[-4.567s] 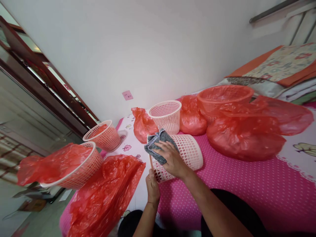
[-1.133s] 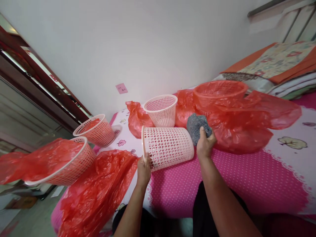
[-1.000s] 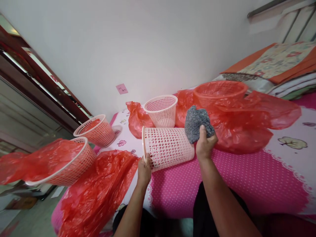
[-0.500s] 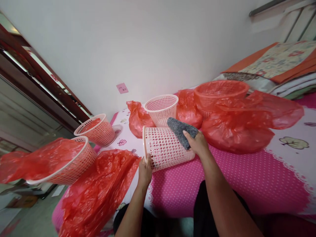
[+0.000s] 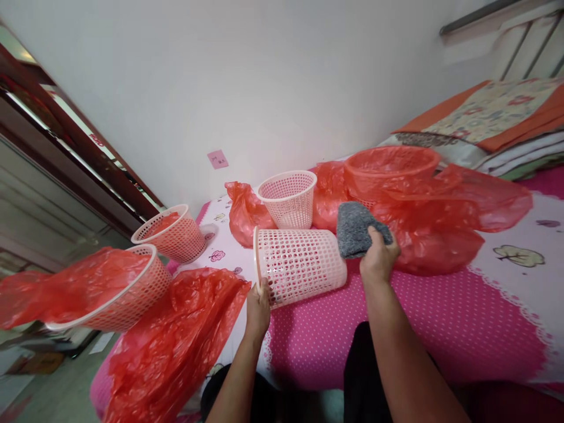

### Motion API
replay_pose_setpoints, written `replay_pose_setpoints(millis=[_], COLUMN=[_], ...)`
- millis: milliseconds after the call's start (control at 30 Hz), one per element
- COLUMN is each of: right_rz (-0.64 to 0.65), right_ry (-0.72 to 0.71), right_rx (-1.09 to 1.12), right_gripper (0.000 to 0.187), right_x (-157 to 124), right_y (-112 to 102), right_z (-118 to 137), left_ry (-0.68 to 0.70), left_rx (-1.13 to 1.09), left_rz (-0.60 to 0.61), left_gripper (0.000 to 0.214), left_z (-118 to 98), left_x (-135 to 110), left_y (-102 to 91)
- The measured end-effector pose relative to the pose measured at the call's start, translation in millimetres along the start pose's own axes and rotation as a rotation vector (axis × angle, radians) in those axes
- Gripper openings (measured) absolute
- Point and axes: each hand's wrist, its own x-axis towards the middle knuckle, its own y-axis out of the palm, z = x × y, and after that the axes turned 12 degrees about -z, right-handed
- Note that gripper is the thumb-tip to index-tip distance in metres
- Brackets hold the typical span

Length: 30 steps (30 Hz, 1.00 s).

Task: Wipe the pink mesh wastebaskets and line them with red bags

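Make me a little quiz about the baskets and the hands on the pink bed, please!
1. True or false: the basket on its side lies on the pink bed.
2. What does the right hand hold? A) grey cloth B) red bag C) nothing
3. Which part of that basket does the left hand grip?

Key: 1. True. 2. A, pressed at the basket's bottom end. 3. Its rim, at the open end.

White wall (image 5: 264, 76), pink dotted bedspread (image 5: 440, 317), folded quilts (image 5: 493, 117), dark wooden frame (image 5: 66, 141) at left
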Motion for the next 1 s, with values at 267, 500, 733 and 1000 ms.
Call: replay_pose_setpoints(millis=[267, 500, 733, 1000], right_rz=[0.450, 0.809, 0.876, 0.909], right_ry=[-0.318, -0.514, -0.594, -0.579], right_rx=[-0.365, -0.461, -0.467, -0.472], right_gripper=[0.036, 0.044, 0.042, 0.038], right_x=[-22, -31, -38, -71], right_y=[0, 4, 5, 21], right_z=[16, -3, -7, 1], left_ry=[-0.024, -0.023, -0.045, -0.079], left_rx=[-0.001, -0.025, -0.030, -0.097], left_rz=[-0.008, 0.010, 0.024, 0.197], left_gripper=[0.079, 0.077, 0.077, 0.065], left_z=[-4, 3, 3, 5], left_x=[-3, -5, -10, -8], left_y=[0.9, -1.7, -4.7, -11.6])
